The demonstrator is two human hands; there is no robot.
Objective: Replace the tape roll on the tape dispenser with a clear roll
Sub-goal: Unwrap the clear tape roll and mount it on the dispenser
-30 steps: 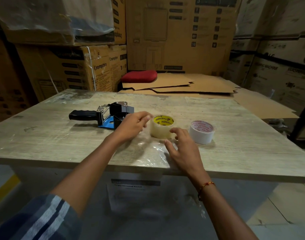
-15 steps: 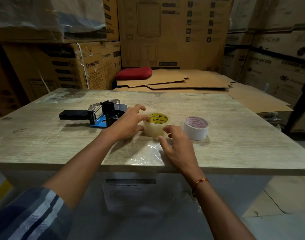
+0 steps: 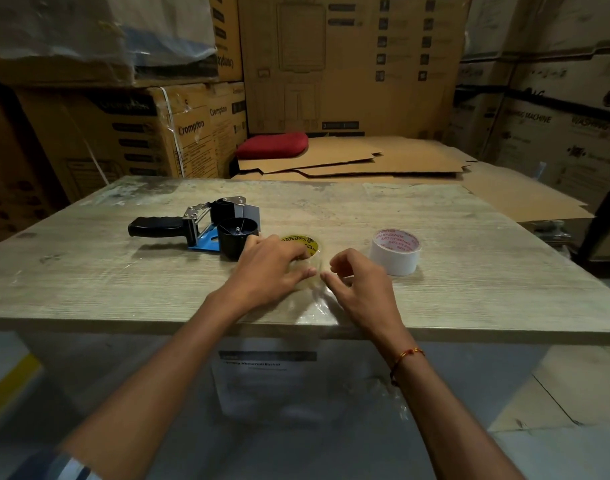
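Since the left hand (image 3: pixel 268 268) is gripping the clear roll (image 3: pixel 305 252) near the counter (image 3: pixel 123 289) front edge while the right hand (image 3: pixel 360 285) hovers loosely curled, holding nothing, I'd pick the tape end free, then slide left to the empty dispenser (image 3: pixel 223 225), plenty of room there.

A pale wood-grain counter (image 3: pixel 469 271) fills the middle of the frame. On it, left of centre, lies a black-handled tape dispenser (image 3: pixel 206 228); at centre a clear roll (image 3: pixel 305 252); right of centre a white tape roll (image 3: pixel 395 251); crinkled clear film (image 3: pixel 317 306) at the near edge.
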